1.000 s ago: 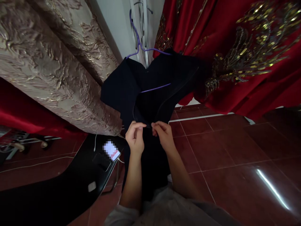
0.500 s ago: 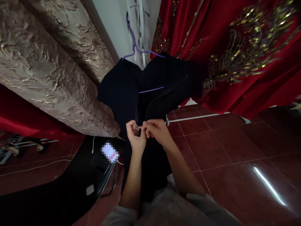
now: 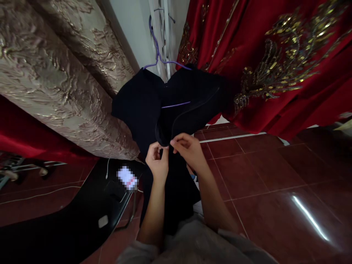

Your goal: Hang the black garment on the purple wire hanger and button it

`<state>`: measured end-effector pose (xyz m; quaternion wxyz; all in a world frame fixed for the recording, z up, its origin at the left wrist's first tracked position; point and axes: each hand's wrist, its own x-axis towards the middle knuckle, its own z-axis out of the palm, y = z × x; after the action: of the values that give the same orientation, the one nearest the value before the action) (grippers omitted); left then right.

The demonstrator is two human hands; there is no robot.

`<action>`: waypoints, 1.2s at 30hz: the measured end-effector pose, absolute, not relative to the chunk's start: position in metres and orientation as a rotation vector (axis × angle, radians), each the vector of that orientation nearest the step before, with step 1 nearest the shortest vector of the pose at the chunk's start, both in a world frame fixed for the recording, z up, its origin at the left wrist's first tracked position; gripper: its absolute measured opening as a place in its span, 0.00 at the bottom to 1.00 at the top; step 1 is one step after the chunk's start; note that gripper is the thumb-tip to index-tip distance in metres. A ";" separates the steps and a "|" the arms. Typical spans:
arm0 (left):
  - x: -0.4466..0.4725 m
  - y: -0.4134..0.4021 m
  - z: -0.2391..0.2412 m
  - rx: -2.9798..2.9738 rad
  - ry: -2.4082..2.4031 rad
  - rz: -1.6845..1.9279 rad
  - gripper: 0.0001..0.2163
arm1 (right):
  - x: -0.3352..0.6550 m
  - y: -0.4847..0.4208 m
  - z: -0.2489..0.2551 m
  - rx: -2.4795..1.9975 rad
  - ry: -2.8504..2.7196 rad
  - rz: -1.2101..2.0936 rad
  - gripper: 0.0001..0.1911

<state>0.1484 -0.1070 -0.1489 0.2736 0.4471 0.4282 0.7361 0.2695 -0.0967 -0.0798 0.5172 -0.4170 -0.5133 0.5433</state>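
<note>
We find a red sequinned drape at the right and a beige embossed drape at the left; both flank the working position, leaving a gap between them. Below the beige drape, we note a black worktop, which carries a phone with its screen lit, within reach of the left side.

The dark garment is centred in the gap, in front of the person. It is suspended from a purple hanger at a white stand; we judge that this support bears the weight and leaves both hands free for fine handling. We see the hanger's lower bar through the garment's open front or back; we cannot tell which face this is.

We read the long axis as running from the hanger down towards the person's lap. The shoulders point away from the person; the lower end lies nearest, and its hem is not distinguishable.

At the bottom of the opening, we observe the left hand and the right hand just beside each other. Each grip is pinched, thumb against finger, on the garment's edge, apparently to steady the two sides close together.
</note>
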 end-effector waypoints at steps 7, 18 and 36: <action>0.152 -0.116 -0.138 1.297 1.237 2.005 0.04 | 0.255 -0.105 -0.112 -1.037 -1.215 1.114 0.10; 0.147 -0.109 -0.146 1.348 1.244 1.717 0.03 | 0.258 -0.106 -0.115 -0.959 -1.079 1.452 0.11; 0.123 -0.059 -0.103 1.887 1.210 1.278 0.15 | 0.253 -0.008 0.017 -0.731 -1.270 1.132 0.12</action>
<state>0.1228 -0.0593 -0.1025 0.2771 0.7026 0.4506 0.4759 0.2532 -0.0080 0.0166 0.6011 -0.3153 -0.5481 0.4887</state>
